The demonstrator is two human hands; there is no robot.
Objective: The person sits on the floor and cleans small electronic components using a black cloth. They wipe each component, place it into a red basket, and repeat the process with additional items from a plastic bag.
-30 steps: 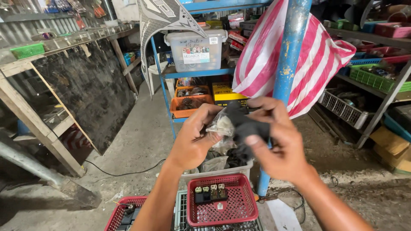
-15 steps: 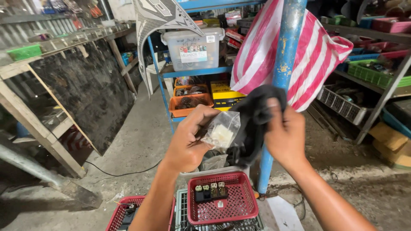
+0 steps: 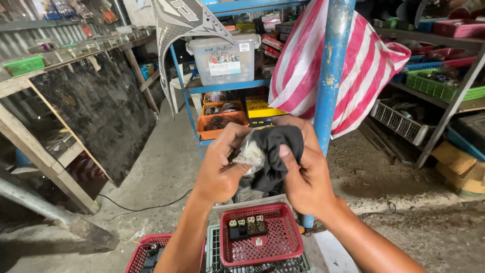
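My left hand grips a small clear plastic bag with something pale inside. My right hand holds a black cloth and presses it against the bag. Both hands meet at chest height, in front of a blue metal post. Directly below them sits a red plastic basket holding a few small black electrical parts.
A second red basket lies lower left on a wire crate. Blue shelving behind holds a clear storage box, orange baskets and a yellow box. A red-and-white striped cloth hangs on the post. A dark board leans at left.
My right hand, which had lifted the black cloth up and away from the bag, has brought it back against the bag. Both hands are now pressed together again.
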